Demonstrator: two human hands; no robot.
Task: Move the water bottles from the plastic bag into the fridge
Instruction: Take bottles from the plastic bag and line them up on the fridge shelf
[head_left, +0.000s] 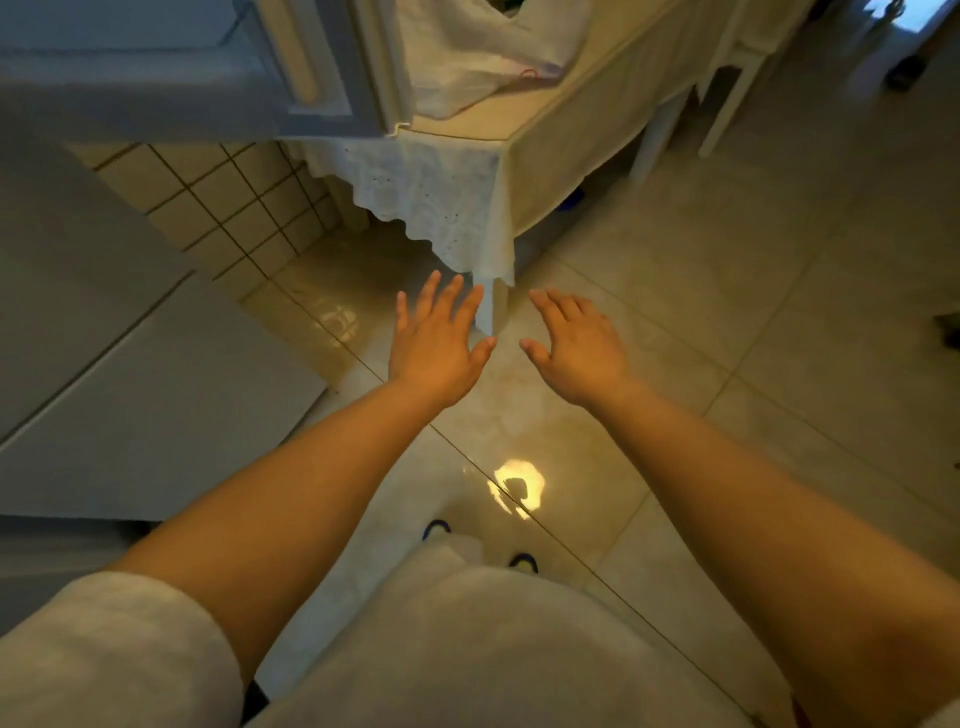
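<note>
My left hand and my right hand are stretched out side by side over the floor, palms down, fingers straight and spread, holding nothing. A white plastic bag lies on the table at the top, well beyond both hands. The white fridge stands at the left with its lower doors closed, and its open upper door juts out at the top left. No water bottles show; the bag's contents are hidden.
A lace-edged white cloth hangs over the table's near corner, just above my hands. A white chair stands at the top right. Tiled wall runs behind the fridge. Glossy floor tiles spread to the right.
</note>
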